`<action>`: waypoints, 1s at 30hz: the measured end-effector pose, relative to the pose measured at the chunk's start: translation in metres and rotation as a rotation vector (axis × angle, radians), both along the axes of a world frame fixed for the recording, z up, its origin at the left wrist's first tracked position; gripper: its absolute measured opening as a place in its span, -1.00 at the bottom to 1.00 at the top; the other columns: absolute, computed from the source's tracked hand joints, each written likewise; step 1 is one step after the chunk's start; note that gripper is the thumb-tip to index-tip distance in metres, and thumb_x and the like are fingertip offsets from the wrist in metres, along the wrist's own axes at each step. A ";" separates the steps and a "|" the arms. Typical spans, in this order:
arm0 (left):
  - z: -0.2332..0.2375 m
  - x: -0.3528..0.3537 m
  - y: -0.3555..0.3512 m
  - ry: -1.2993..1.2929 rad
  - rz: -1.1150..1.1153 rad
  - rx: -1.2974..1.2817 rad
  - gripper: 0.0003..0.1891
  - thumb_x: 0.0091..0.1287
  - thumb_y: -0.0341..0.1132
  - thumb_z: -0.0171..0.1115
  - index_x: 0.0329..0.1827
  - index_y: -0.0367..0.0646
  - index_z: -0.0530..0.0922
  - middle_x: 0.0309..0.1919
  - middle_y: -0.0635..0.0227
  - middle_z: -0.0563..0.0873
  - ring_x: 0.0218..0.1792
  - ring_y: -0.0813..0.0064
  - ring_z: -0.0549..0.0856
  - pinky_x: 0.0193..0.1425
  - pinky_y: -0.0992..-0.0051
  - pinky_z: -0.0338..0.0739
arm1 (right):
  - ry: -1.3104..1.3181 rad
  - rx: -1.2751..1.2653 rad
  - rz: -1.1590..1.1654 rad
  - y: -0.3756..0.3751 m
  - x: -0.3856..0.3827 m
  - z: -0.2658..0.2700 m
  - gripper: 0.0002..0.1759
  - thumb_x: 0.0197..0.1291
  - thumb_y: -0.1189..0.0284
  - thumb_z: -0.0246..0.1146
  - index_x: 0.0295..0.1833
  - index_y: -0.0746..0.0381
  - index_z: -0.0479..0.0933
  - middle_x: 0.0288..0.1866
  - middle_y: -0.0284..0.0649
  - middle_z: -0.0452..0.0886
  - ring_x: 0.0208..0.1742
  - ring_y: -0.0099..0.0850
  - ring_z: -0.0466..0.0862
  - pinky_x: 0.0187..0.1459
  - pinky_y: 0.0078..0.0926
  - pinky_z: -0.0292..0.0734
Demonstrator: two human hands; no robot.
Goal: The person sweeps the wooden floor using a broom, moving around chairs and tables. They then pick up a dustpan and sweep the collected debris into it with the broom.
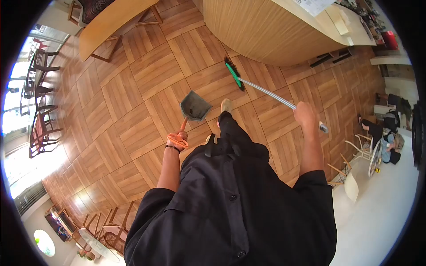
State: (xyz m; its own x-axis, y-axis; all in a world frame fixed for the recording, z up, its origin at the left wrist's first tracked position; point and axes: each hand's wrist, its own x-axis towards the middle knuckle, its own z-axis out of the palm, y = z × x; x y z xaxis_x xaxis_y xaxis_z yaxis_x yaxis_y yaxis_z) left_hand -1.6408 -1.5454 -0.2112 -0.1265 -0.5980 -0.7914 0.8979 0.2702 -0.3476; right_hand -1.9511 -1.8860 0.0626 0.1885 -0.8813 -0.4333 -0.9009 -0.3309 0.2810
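My left hand (181,141) is closed around the orange handle of a dustpan (195,106). The pan is grey, with some dark matter or staining inside it that I cannot make out. On the other side, my right hand (306,116) grips the pale striped stick of a broom (233,76) near its grey end. The broom's green head with dark bristles rests on the wooden floor (168,82), ahead of my shoe and near the foot of a curved counter. Pan and broom head are apart.
The curved wood-panelled counter (257,33) stands ahead to the right. A wooden table (113,24) is at the upper left, dark chairs (43,128) line the left side, and more chairs (117,226) stand lower left. At the right, a person (390,146) is beside a round table.
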 end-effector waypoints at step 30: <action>0.020 0.237 -0.152 -0.091 0.082 0.010 -0.85 0.39 -0.40 -0.25 -0.19 -0.35 0.20 -0.65 0.36 0.36 -0.65 0.57 0.39 -0.61 0.66 0.33 | -0.097 0.128 0.340 -0.189 0.265 -0.101 -0.77 0.14 0.46 0.05 -0.27 0.25 0.63 -0.27 -0.08 0.65 -0.19 -0.20 0.67 -0.23 -0.27 0.57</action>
State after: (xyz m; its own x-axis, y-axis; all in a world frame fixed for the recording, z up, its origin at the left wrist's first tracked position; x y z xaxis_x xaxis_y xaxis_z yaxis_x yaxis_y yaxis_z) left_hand -1.4040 -1.6972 -0.1908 -0.0047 -0.5951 -0.8036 0.9006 0.3468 -0.2621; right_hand -1.6861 -2.0746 -0.0383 0.5061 -0.7012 -0.5022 -0.7540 -0.6424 0.1370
